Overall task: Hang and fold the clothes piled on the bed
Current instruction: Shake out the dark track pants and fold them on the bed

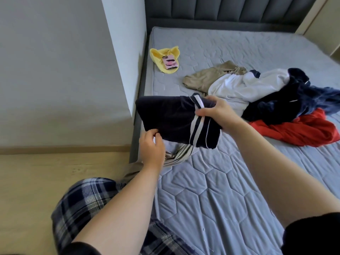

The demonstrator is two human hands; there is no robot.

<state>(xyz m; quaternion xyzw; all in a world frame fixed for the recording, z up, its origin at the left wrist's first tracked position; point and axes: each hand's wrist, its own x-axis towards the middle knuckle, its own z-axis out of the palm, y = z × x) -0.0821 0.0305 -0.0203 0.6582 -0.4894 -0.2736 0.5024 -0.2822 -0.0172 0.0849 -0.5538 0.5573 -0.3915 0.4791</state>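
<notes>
A folded dark navy garment with white stripes [173,119] is held above the near left edge of the bed [211,190]. My left hand [151,149] grips its lower left corner and my right hand [214,112] pinches its striped right side. Under it a beige striped garment [176,156] lies on the mattress and drapes over the bed's edge. To the right sits a pile: a khaki piece [207,76], a white garment [237,87], a dark blue one [287,100] and a red one [298,129].
A yellow cloth [161,54] with a pink phone [170,63] on it lies near the bed's far left corner. A grey wall corner [121,57] stands left of the bed, with wooden floor [36,181] below. The grey headboard [220,11] is at the back.
</notes>
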